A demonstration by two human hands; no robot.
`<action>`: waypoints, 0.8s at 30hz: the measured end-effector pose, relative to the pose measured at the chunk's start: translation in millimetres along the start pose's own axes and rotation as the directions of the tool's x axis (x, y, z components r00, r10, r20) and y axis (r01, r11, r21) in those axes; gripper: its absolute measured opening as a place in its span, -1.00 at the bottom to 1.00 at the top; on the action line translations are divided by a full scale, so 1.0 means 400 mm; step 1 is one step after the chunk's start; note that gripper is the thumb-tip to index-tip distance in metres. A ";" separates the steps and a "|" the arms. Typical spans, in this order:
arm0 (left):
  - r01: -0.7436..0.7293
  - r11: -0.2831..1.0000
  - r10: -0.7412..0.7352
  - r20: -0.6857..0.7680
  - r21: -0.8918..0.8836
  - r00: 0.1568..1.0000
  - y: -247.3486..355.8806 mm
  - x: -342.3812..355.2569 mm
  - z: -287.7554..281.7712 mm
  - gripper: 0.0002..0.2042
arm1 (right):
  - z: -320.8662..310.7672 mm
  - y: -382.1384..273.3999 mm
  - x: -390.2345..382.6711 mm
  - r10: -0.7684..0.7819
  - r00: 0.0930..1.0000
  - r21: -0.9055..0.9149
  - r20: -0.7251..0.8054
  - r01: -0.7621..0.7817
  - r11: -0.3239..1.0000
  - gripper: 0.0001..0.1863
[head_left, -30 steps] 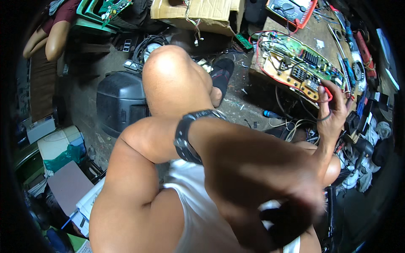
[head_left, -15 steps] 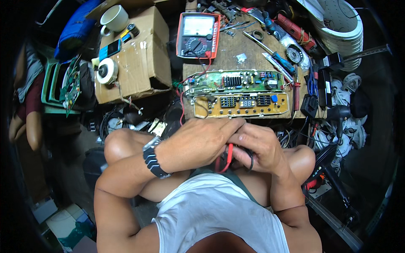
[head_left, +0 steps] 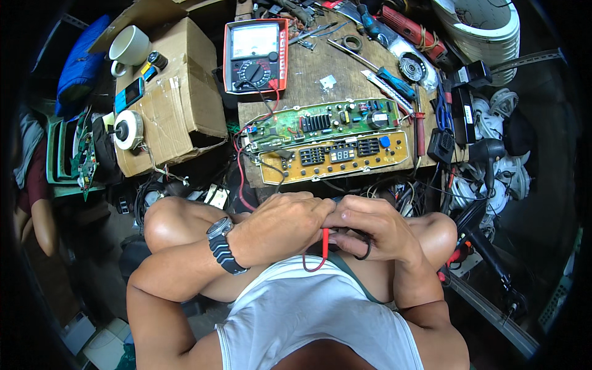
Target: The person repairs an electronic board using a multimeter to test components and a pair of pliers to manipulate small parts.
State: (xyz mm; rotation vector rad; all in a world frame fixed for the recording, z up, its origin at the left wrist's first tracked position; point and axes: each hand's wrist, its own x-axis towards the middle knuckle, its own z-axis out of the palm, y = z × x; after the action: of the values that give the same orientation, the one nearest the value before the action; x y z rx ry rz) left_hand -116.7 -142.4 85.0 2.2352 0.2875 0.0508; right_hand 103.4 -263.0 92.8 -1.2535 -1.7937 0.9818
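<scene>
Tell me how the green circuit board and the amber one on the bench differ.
The green board lies farther from the person; the amber board lies nearer. The green board carries a black finned block; the amber board has a small digit display between black component blocks. Both are long, narrow, populated boards lying crosswise on the wooden bench.

A white mug [head_left: 131, 46], a flat blue-and-black rectangular device [head_left: 130, 91] and a round white, dark-centred part [head_left: 134, 131] rest on a brown cardboard box [head_left: 172, 102]. On the worn wooden tabletop [head_left: 303, 68], a blue-handled screwdriver [head_left: 393, 81] lies near a long red tool [head_left: 409, 31], left of a white ribbed bucket [head_left: 507, 49].
</scene>
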 end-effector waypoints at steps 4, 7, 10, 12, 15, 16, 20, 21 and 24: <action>0.002 1.000 -0.003 0.037 0.011 0.999 -0.017 0.012 0.002 -0.68 | -0.003 0.015 -0.004 0.050 0.998 0.054 0.040 -0.052 0.997 -0.58; 0.010 1.000 -0.011 0.052 0.013 0.999 -0.022 0.016 0.005 -0.69 | -0.002 0.019 -0.011 0.143 0.988 0.110 0.051 -0.148 0.983 -0.59; 0.012 1.000 -0.014 0.072 0.019 0.997 -0.016 0.021 0.000 -0.68 | -0.008 0.026 -0.016 0.144 0.987 0.107 0.066 -0.150 0.983 -0.62; 0.004 1.000 -0.006 0.078 0.030 0.997 -0.016 0.021 0.003 -0.66 | -0.009 0.034 -0.023 0.109 0.990 0.095 0.084 -0.117 0.989 -0.65; -0.007 0.999 0.004 0.073 0.046 0.997 -0.017 0.018 0.010 -0.69 | -0.007 0.038 -0.034 0.089 0.988 0.093 0.124 -0.101 0.991 -0.70; -0.002 0.999 -0.002 0.073 0.046 0.997 -0.008 0.018 0.004 -0.75 | -0.007 0.032 -0.036 0.099 0.986 0.092 0.133 -0.112 0.989 -0.69; 0.001 1.000 -0.002 0.065 0.017 0.998 -0.009 0.020 0.006 -0.82 | -0.006 0.030 -0.042 0.127 0.981 0.083 0.147 -0.140 0.987 -0.66; 0.003 1.000 -0.003 0.078 0.009 0.997 -0.015 0.018 0.010 -0.76 | -0.004 0.029 -0.043 0.127 0.981 0.072 0.144 -0.139 0.988 -0.66; 0.019 1.000 -0.019 0.107 0.004 0.994 -0.025 0.012 0.018 -0.66 | 0.004 0.033 -0.045 0.120 0.984 0.051 0.135 -0.127 0.991 -0.67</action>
State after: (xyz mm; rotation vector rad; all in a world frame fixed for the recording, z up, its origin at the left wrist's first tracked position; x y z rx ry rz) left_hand -113.2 -140.6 72.5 2.2290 0.2501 -0.0795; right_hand 112.0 -277.6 78.1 -1.3016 -1.7889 1.2048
